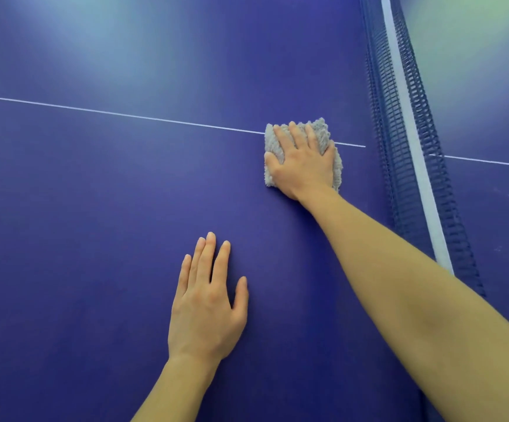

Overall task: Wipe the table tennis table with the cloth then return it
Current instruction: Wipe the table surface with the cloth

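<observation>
Grey fluffy folded cloth [320, 129] right of frame centre, flat on dark blue table-tennis bench [95, 193], overlapping thin white line [125, 114], near blue mesh net [399, 117]. Pressed down by right hand [303, 161], fingers [294, 132] straight, slightly apart. Left hand [206, 303] lower centre, flat on bench, fingers extended, holding nothing. Probably mid-wipe; area already covered impossible to tell; cloth not yet returned.
</observation>
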